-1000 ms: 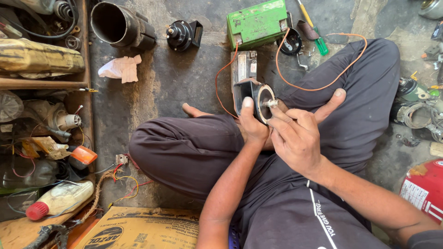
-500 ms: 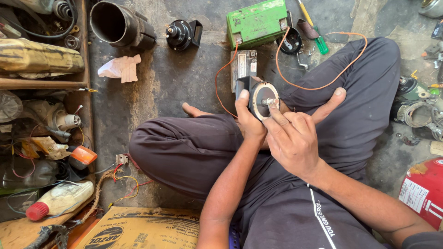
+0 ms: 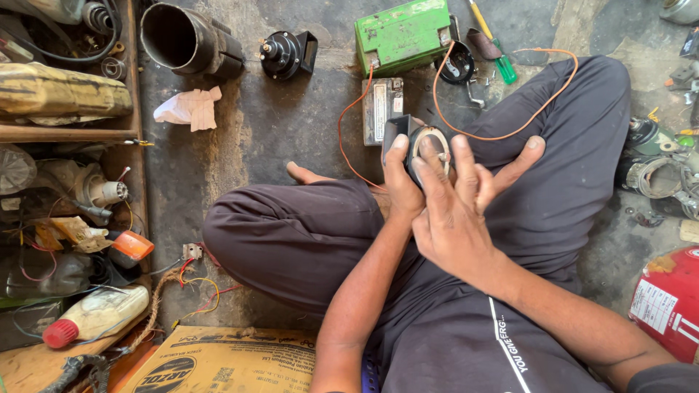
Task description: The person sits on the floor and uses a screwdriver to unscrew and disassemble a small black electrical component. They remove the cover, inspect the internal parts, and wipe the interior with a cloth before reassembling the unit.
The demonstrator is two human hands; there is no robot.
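We hold a small round black horn unit point(image 3: 419, 149), with a pale metal ring on its face, up over our lap, between our crossed legs and the concrete floor point(image 3: 291, 138). Our left hand point(image 3: 400, 182) is clamped on its left side, thumb laid along the black body. Our right hand point(image 3: 455, 211) lies across the face with the fingers spread and loose, not closed on anything; the forefinger tip presses on the ring, the thumb stands out to the right. An orange wire point(image 3: 510, 135) loops from behind the unit across our right knee and back towards the green battery point(image 3: 404, 33).

By our judgement the step in hand is feeling or seating the ring on the face of the unit. The next move calls for a steady left grip and light, even finger pressure around the rim, with the wire kept slack.

There is no raised surface here; we sit on the floor. Just beyond the unit lies a small grey box point(image 3: 382, 109), and beyond it the green battery. Farther left sit another black horn point(image 3: 287, 52), a dark metal pipe point(image 3: 189, 40) and a crumpled white rag point(image 3: 189, 108). A green-handled screwdriver point(image 3: 495, 44) lies right of the battery. A wooden rack point(image 3: 135, 131) of oily parts runs along the left, and a red canister point(image 3: 670, 302) shows at lower right.
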